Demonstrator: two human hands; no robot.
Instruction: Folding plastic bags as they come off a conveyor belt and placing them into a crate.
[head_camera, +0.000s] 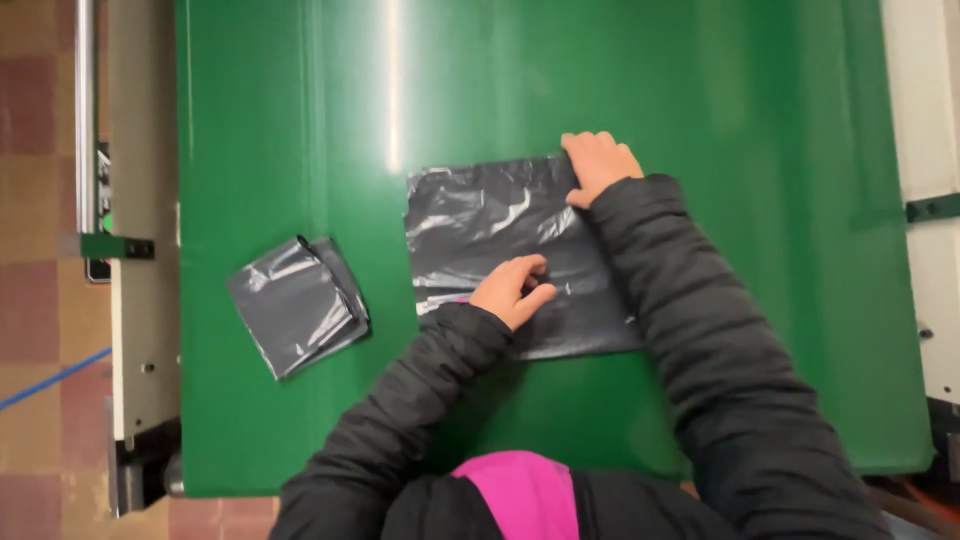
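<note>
Your left hand (512, 290) rests on the near-left part of the grey plastic bag (500, 225), fingers curled and pressed down on the film, thumb and forefinger drawn close together as if nipping a fold of it; you cannot tell whether any plastic is actually caught between them. Your right hand (598, 163) lies flat on the bag's far right corner, fingers together, pinning that edge to the surface rather than gripping it.

The bag lies spread out near the middle of the green table (780, 150), a little right of centre. It is roughly square, its long axis running left to right and tilted slightly, so the right side sits nearer to you than the left. Your right sleeve (700, 330) crosses its right edge and hides part of it. The film is wrinkled and shiny.

To the left, well apart from the spread bag, lies a folded grey bag (295, 305), a small stacked packet turned at an angle, one corner pointing toward you. Neither hand touches it.
</note>
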